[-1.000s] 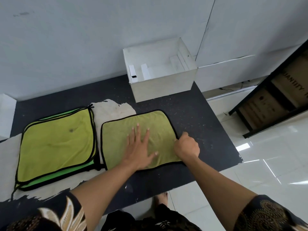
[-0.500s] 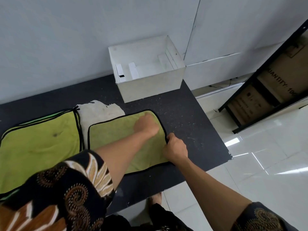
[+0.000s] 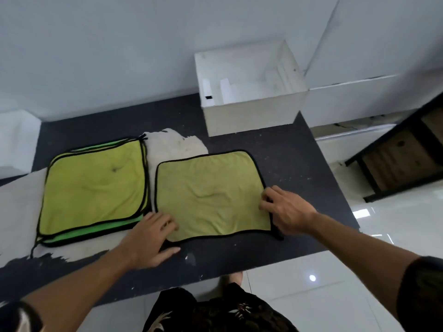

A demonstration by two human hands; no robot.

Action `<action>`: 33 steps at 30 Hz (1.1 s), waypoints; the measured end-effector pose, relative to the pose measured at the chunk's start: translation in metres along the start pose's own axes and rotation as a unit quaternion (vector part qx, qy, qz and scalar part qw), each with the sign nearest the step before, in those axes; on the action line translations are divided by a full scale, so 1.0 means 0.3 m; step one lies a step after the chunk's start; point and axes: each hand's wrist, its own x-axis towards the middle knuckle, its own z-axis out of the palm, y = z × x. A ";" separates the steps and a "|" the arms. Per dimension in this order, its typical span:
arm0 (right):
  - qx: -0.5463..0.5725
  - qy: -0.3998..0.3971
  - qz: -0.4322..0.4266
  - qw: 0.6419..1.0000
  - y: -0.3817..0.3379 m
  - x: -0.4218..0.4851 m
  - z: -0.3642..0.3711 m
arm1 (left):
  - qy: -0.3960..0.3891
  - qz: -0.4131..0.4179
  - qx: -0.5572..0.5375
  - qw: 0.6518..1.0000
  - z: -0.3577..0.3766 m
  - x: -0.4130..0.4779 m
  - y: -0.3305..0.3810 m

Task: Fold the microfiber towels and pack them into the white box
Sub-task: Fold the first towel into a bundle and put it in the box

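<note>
A single yellow-green towel (image 3: 211,195) with black trim lies flat on the dark table (image 3: 299,164). My left hand (image 3: 153,238) rests at its near left corner, fingers on the cloth and thumb on the table. My right hand (image 3: 285,209) touches the towel's right edge with its fingertips. To the left lies a stack of towels (image 3: 93,188), yellow-green on top with bright green layers showing beneath. The white box (image 3: 251,113) stands open at the back of the table against the wall, with white dividers inside.
A worn white patch (image 3: 172,144) shows on the table surface behind the towels. The table's right edge drops to a glossy tiled floor (image 3: 359,271). A black shelf with cardboard boxes (image 3: 402,159) stands to the right. A white block (image 3: 16,140) sits far left.
My left hand has pulled back from the towel's far right area to its near left corner. My right hand has loosened from a fist on the right edge to spread fingers.
</note>
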 end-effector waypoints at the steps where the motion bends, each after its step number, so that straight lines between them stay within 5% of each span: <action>1: 0.001 0.005 -0.014 1.000 -0.006 0.000 0.002 | -0.018 -0.005 0.005 1.000 0.015 -0.035 0.012; 17: -0.068 0.109 0.010 0.992 -0.135 -0.037 0.069 | 0.018 -0.087 0.010 0.996 0.036 -0.012 0.109; 22: 0.091 0.153 0.085 0.980 -0.106 -0.002 -0.009 | 0.089 -0.167 -0.135 0.973 -0.009 -0.002 0.042; 27: 0.302 0.137 0.209 0.920 -0.024 0.122 -0.114 | 0.170 -0.269 -0.220 0.922 -0.097 0.077 -0.061; 33: 0.407 0.092 0.272 0.867 0.061 0.274 -0.132 | 0.140 -0.347 -0.294 0.880 -0.114 0.160 -0.144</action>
